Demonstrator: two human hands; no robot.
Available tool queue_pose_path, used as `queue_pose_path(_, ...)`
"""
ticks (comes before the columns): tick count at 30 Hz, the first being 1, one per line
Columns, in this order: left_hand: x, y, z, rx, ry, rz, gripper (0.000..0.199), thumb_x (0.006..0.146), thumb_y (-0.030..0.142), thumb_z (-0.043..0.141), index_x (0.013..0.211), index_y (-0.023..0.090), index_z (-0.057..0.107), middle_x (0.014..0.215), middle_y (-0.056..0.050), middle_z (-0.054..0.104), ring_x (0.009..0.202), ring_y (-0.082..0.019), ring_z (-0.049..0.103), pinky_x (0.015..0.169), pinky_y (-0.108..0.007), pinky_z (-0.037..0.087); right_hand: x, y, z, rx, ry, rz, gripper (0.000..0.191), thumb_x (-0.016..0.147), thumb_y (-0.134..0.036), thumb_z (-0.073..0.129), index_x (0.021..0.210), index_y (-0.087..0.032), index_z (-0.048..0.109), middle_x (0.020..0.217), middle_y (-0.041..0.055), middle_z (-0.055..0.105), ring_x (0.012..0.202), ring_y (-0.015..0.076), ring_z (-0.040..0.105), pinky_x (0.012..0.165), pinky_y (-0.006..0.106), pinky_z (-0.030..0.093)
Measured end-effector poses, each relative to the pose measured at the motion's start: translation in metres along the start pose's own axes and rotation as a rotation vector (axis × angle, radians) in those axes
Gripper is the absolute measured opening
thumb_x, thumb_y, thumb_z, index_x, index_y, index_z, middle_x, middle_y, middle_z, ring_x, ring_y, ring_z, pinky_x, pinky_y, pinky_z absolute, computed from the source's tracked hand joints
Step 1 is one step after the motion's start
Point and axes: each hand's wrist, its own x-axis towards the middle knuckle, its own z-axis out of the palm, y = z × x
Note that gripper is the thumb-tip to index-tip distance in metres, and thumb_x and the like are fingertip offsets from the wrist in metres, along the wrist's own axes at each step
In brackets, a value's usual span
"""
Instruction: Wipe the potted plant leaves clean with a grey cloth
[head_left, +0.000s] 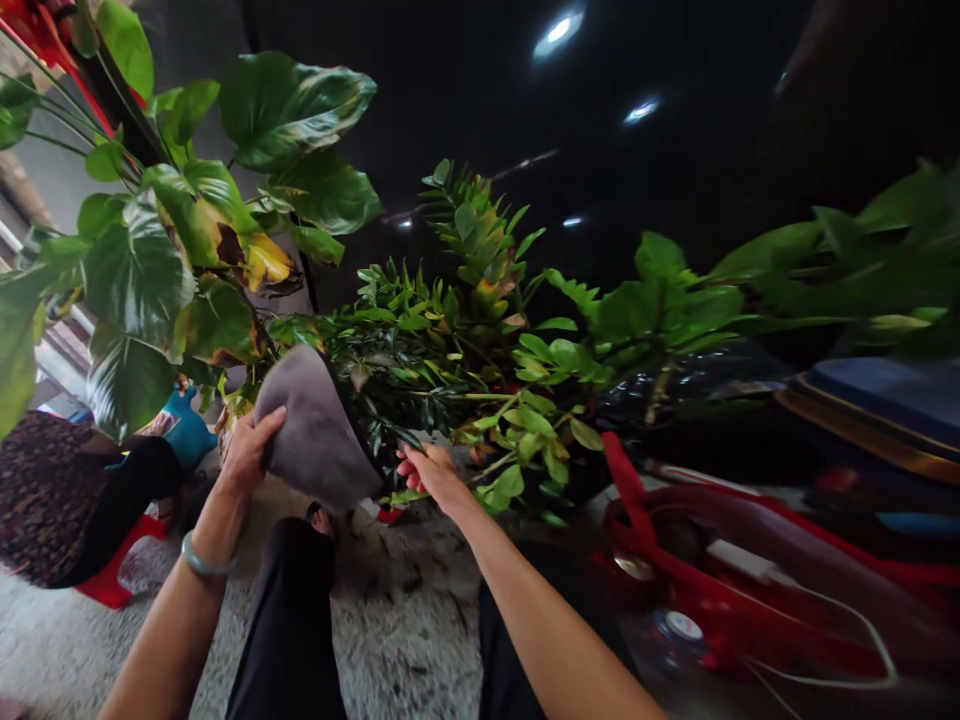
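Note:
My left hand [251, 447] grips the left edge of a grey, soft-looking flat piece [315, 430], thumb on its face. What the piece is, I cannot make out. A pale green bangle circles my left wrist. To its right, my right hand [427, 470] is closed, fingers curled together among dark narrow leaves [386, 415] of a leafy plant. Whether a leaf or stem sits between those fingers is hidden. Green branches with rounder leaves [536, 430] spread just right of that hand.
A big-leaved plant [139, 265] with some browned leaves hangs at the left. A seated person [52, 500] is on a red stool [124, 565] there. At the right lies a red bag [697, 560] with a white cord. A dark shiny surface [465, 80] rises behind the plants.

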Motion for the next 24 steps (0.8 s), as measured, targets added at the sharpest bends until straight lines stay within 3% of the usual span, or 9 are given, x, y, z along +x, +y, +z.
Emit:
queue_pose_path(2,0.018,-0.007,0.005,-0.029,0.124,0.040,0.050,0.053,0.049,0.089,0.086,0.014,0.075,0.070,-0.004,0.073,0.062,-0.019,0.066,0.060,-0.028,0.052,-0.001,-0.001,0.001,0.007,-0.015,-0.024,0.024,0.086,-0.036,0.056,0.074,-0.017,0.066,0.053,-0.0008,0.065,0.035,0.0080,0.051,0.034,0.017,0.032)
queue_pose_path(4,0.021,-0.029,0.009,0.057,0.162,-0.039,0.049,0.051,0.049,0.089,0.080,0.013,0.074,0.066,-0.004,0.071,0.061,-0.019,0.065,0.059,-0.028,0.051,-0.002,-0.001,0.001,0.009,-0.026,-0.056,0.022,0.084,-0.035,0.057,0.073,-0.017,0.065,0.053,-0.0017,0.064,0.036,0.0081,0.050,0.035,0.018,0.033)
queue_pose_path(6,0.006,-0.054,0.010,0.198,0.045,-0.177,0.046,0.049,0.047,0.090,0.073,0.011,0.073,0.064,-0.005,0.070,0.059,-0.018,0.063,0.058,-0.028,0.049,-0.003,-0.001,-0.002,0.004,-0.034,-0.084,0.020,0.082,-0.033,0.058,0.072,-0.018,0.065,0.053,-0.0026,0.064,0.036,0.0084,0.050,0.037,0.019,0.035)
queue_pose_path(8,-0.018,-0.066,0.007,0.297,-0.183,-0.310,0.044,0.050,0.047,0.090,0.071,0.011,0.074,0.064,-0.006,0.071,0.058,-0.019,0.063,0.057,-0.028,0.047,-0.004,0.000,-0.006,-0.004,-0.043,-0.100,0.017,0.080,-0.032,0.060,0.071,-0.018,0.065,0.052,-0.0027,0.065,0.037,0.0091,0.051,0.039,0.019,0.037)
queue_pose_path(11,-0.045,-0.047,0.000,0.271,-0.370,-0.360,0.043,0.054,0.047,0.090,0.073,0.012,0.077,0.065,-0.006,0.072,0.056,-0.019,0.063,0.055,-0.027,0.046,-0.005,0.000,-0.012,0.005,-0.053,-0.111,0.018,0.079,-0.035,0.060,0.071,-0.018,0.064,0.054,-0.0020,0.066,0.037,0.0093,0.051,0.037,0.019,0.036)
queue_pose_path(16,-0.011,0.001,0.001,0.074,-0.082,-0.060,0.043,0.055,0.045,0.090,0.081,0.014,0.076,0.069,-0.004,0.073,0.058,-0.018,0.063,0.056,-0.026,0.048,-0.003,0.000,-0.011,0.045,-0.028,-0.105,0.020,0.078,-0.038,0.061,0.074,-0.018,0.063,0.052,-0.0019,0.064,0.035,0.0082,0.050,0.035,0.017,0.034)
queue_pose_path(20,0.014,-0.030,0.012,0.083,0.100,-0.070,0.048,0.050,0.047,0.090,0.079,0.013,0.074,0.068,-0.005,0.071,0.059,-0.018,0.063,0.058,-0.027,0.049,-0.003,0.000,-0.009,0.057,-0.016,-0.100,0.017,0.079,-0.035,0.060,0.073,-0.019,0.062,0.052,-0.0019,0.065,0.035,0.0081,0.051,0.036,0.017,0.039)
queue_pose_path(22,0.002,-0.052,0.015,0.172,-0.001,-0.187,0.048,0.049,0.048,0.091,0.076,0.012,0.074,0.066,-0.005,0.070,0.059,-0.019,0.062,0.058,-0.028,0.048,-0.003,0.001,-0.010,0.052,-0.014,-0.104,0.016,0.078,-0.033,0.061,0.072,-0.019,0.062,0.053,-0.0021,0.066,0.035,0.0083,0.052,0.037,0.017,0.041)
queue_pose_path(24,-0.019,-0.058,0.017,0.243,-0.211,-0.278,0.046,0.052,0.049,0.090,0.074,0.012,0.074,0.065,-0.005,0.069,0.058,-0.019,0.061,0.056,-0.028,0.046,-0.003,0.002,-0.014,0.043,-0.012,-0.106,0.016,0.077,-0.033,0.061,0.070,-0.019,0.061,0.053,-0.0019,0.066,0.035,0.0086,0.053,0.036,0.017,0.041)
